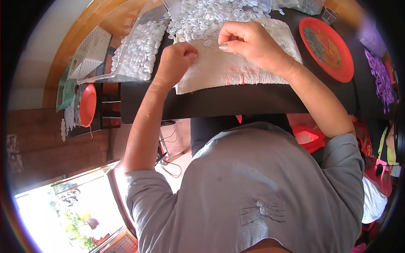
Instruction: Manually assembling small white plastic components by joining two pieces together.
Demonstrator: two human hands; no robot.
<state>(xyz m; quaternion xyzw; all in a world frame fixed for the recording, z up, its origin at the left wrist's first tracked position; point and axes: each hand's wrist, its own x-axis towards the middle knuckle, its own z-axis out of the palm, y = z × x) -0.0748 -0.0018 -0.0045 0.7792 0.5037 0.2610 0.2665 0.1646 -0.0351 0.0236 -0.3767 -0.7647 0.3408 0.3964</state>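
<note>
A white cloth (236,78) with red print lies on the dark table, and a heap of small white plastic rings (206,21) covers its far left part. Above the cloth's left edge is my left hand (176,61), its fingers curled and pinched together. My right hand (251,44) hovers over the middle of the cloth, thumb and index finger closed in a pinch. What either pinch holds is too small or hidden to make out. A loose white ring (207,43) lies between the two hands, nearer to my right fingertips.
A clear plastic box (122,78) of white rings stands left of the cloth. At the right lies a red plate (346,69) bearing small grey pieces, with a small clear cup (329,16) behind it. A red bowl (88,105) sits lower left, and purple strands (379,80) hang far right.
</note>
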